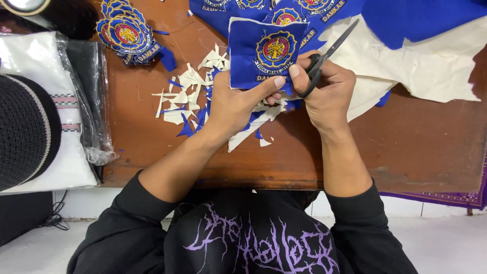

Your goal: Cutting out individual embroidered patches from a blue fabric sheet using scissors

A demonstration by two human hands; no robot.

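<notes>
Nearest us, our left hand [234,104] pinches the lower edge of a blue embroidered patch [266,50], thumb pressed on its front. Our right hand [324,89] is closed around black scissors [324,56] just beside it, blades pointing away. Blue and cream scraps [190,99] litter the wooden table [406,137]; farther off lies a stack of trimmed patches [127,33].

From my seat I can't see the lower edge of the blue patch [267,50]; my left hand [236,104] covers it. The scissors' [324,56] handles are buried in my right hand [324,91], so their loops are mostly hidden. The blue cloth [421,18] and the black knitted cap [23,134] run off the frame's edges.
</notes>
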